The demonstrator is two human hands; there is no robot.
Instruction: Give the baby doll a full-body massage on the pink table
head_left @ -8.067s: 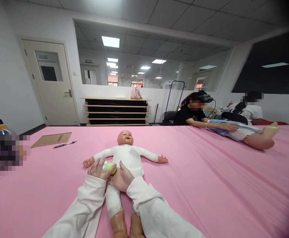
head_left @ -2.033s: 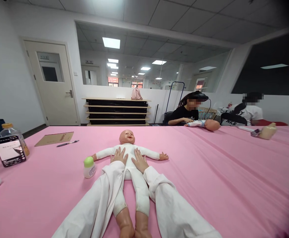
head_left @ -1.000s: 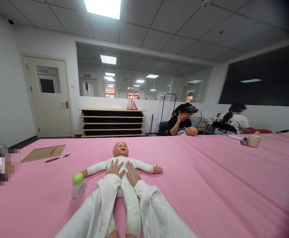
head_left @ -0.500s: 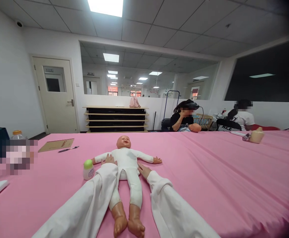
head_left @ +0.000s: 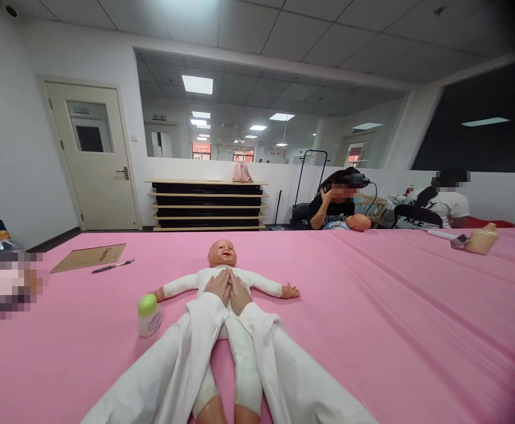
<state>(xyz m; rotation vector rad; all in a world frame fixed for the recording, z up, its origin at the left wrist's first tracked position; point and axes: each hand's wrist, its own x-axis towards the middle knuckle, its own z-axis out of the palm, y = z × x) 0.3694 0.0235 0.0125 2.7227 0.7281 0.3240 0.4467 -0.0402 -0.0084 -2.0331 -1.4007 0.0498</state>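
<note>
A baby doll (head_left: 223, 253) in a white cloth body lies on its back on the pink tablecloth (head_left: 363, 330), head away from me and arms spread. My left hand (head_left: 218, 286) lies flat on its chest, fingers stretched toward the doll's neck. Beside it my right hand (head_left: 240, 291) also rests flat on the chest, and the fingertips of both hands nearly meet at the middle. Neither hand grips anything. A small white bottle with a green cap (head_left: 148, 315) stands by the doll's hand on the left. My white sleeves cover part of the doll's trunk and legs.
A brown notebook (head_left: 88, 258) and a pen (head_left: 113, 266) lie at the far left, near an orange-capped bottle (head_left: 1, 241). A beige bottle (head_left: 482, 239) is at the far right. Beyond the table, a person (head_left: 334, 203) in black sits with another doll (head_left: 358, 222).
Both hands have moved inward from the doll's sides onto the middle of its chest. The camera view has shifted slightly downward and closer.
</note>
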